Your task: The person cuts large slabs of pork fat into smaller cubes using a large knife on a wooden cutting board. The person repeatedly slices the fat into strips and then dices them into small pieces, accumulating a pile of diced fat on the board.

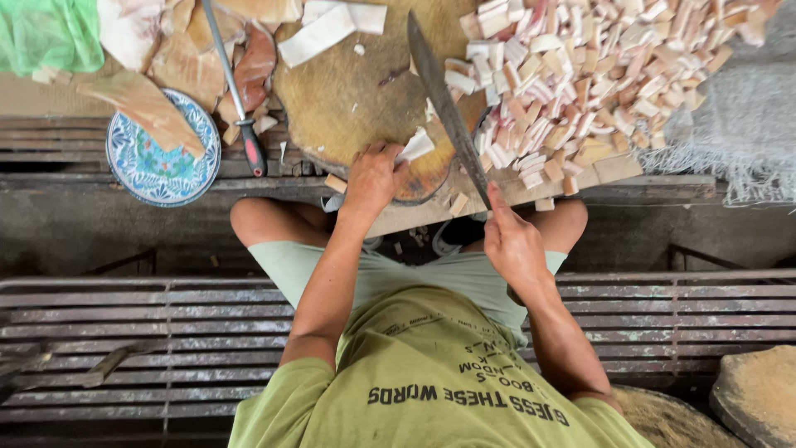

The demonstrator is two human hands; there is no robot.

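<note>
**Wooden block, long knife and a heap of cut pieces**

Wood makes up the round chopping block (pixel 356 99), which is set at the near edge of a low slatted bench. The left hand (pixel 371 178) is laid on the block's near rim, its fingers curled over a small pale piece (pixel 417 146) that is pinned against the wood. The right hand (pixel 512 245) is closed around the handle of a long knife (pixel 448 108), with the forefinger stretched along the back of the blade; the handle itself is hidden inside the fist. The blade is held slanting away from the person, its edge just beside the pinned piece, and its tip is pointed toward the far side of the block.

To the right of the blade a large heap of small pink and white cut pieces (pixel 580 75) is spread, touching the block's edge. A few bigger uncut slabs (pixel 319 33) are seen at the far rim. On the left, a honing steel (pixel 236 91) with a dark red handle is laid across raw slabs, and a blue patterned plate (pixel 157 162) is placed beside it, with a tan slab resting on it. A green plastic bag (pixel 46 33) is seen in the far left corner.
</note>
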